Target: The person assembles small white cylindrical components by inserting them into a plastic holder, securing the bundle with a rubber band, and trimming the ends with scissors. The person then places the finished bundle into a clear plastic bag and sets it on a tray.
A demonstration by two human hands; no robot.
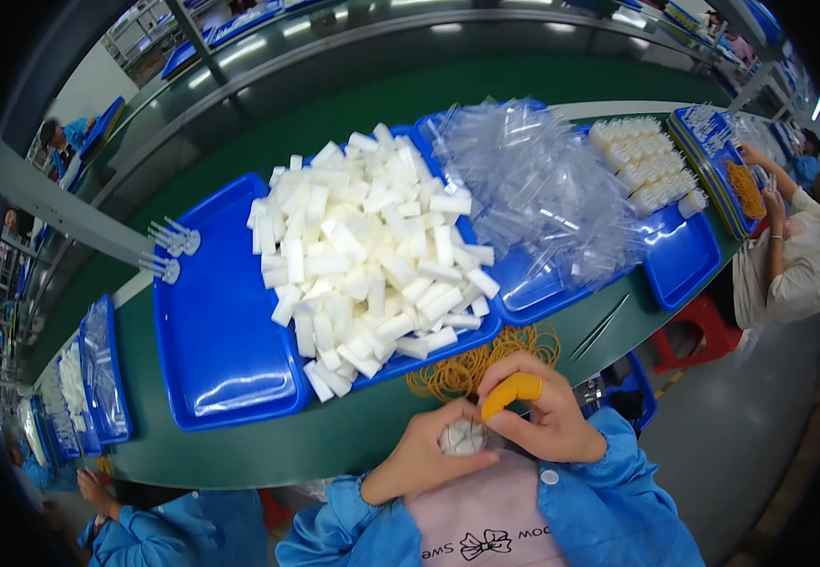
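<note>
Close in front of my chest, my left hand (418,456) is wrapped round a small round bundle of whitish pieces (463,437), whose rounded end faces up. My right hand (558,427) is beside it, fingers curled in a pinch at the bundle's upper right edge. A yellow finger cot (516,389) covers its index finger. Whatever lies between those fingertips is hidden. Just beyond both hands, a loose heap of tan rubber bands (467,370) lies on the green table (240,456).
White foam blocks (363,255) are heaped between a blue tray (226,350) and clear plastic tubes (533,189). Farther right stand banded white bundles (646,165) and a smaller blue tray (682,260). Tweezers (601,326) lie near the right edge. Co-workers sit on both sides, by a red stool (698,331).
</note>
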